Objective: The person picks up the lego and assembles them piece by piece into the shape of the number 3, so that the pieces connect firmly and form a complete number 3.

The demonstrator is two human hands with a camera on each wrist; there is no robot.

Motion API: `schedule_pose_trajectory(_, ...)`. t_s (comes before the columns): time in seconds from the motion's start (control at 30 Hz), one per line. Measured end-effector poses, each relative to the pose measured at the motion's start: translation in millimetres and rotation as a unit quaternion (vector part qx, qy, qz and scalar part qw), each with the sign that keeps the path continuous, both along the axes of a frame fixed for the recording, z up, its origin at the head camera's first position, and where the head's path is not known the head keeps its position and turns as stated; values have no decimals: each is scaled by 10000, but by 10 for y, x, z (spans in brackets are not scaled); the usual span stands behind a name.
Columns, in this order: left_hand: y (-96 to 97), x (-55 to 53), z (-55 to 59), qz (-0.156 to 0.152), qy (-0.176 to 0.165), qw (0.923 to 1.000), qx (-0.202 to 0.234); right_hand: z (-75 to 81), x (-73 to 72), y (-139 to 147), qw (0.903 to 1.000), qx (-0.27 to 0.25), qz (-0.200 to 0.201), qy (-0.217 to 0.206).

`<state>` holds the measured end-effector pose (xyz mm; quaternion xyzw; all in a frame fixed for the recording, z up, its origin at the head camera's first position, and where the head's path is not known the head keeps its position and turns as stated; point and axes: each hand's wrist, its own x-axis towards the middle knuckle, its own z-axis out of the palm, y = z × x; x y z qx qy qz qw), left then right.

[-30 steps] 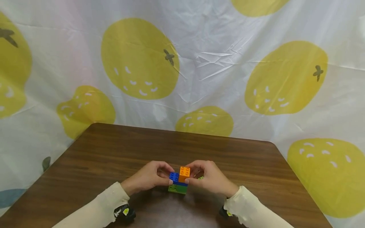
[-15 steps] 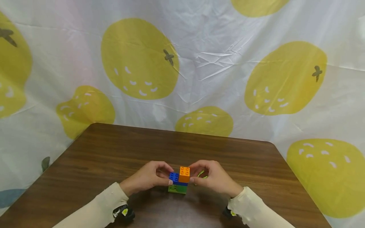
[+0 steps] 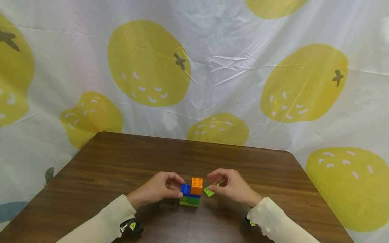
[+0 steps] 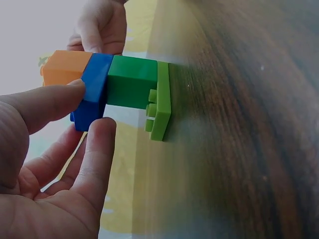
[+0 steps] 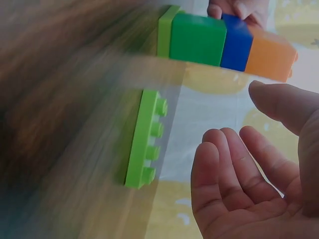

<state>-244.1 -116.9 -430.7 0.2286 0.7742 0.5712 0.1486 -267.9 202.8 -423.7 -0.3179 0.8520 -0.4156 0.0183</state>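
A small stack of building bricks stands upright near the table's front middle. At its bottom is a lime green flat brick [image 4: 162, 112]; a dark green brick [image 4: 132, 82] sits on that, then a flatter blue brick [image 3: 185, 189], with an orange brick [image 3: 197, 186] on the blue one's right end. My left hand [image 3: 156, 189] pinches the blue brick's left end between thumb and fingers. My right hand [image 3: 234, 188] is off the stack, fingers loosely bent and holding nothing. Below it, a second lime green flat brick [image 5: 139, 144] lies studs up on the table, partly hidden in the head view.
The brown wood-grain table [image 3: 146, 155] reaches back to a white curtain [image 3: 212, 84] printed with yellow fruit. Dark wrist-worn devices sit under both cuffs, at the left wrist [image 3: 132, 226] and the right wrist.
My right hand has let go of the orange brick and moved right, over the loose lime green flat brick, which now shows more. The left hand and the stack have stayed put.
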Motion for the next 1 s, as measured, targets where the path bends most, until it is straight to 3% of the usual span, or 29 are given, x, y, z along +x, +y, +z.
schedule_pose_trajectory(0.23, 8, 23, -8, 69, -23, 10000, -44, -49, -64, 80, 9995, 52, -209, -223)
schedule_pose_trajectory(0.53, 5, 4, -13, 106, -51, 9999, -41, -119, -153, 151, 9993, 214, -297, -43)
schedule_pose_trajectory(0.83, 5, 2, -15, 105, -60, 9999, -107, -163, -204, 212, 9973, 467, -463, -325)
schedule_pose_trajectory(1.0, 0, 2, -13, 90, -71, 9999, -89, -178, -238, 233, 9966, 612, -489, -236)
